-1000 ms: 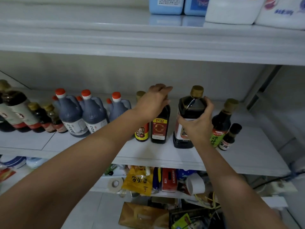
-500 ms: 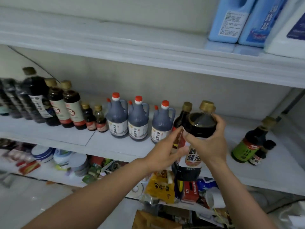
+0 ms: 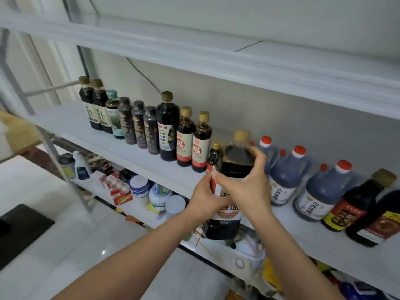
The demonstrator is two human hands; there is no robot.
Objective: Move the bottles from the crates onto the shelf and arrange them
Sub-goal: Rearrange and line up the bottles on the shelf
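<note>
Just off the front edge of the shelf [image 3: 129, 151] we are holding the big dark soy bottle [image 3: 238, 156] upright in the air, base hanging below that edge. The right grip [image 3: 249, 189] is wrapping its shoulder and the left grip [image 3: 204, 201] is clasping its label side, likely because it is full and heavy. Behind it the red-capped jugs [image 3: 285, 180], the two red-labelled bottles [image 3: 184, 141] and the small gold-capped bottle [image 3: 214, 154] between them are crowding the row, so a gap is probably needing clearing first.
</note>
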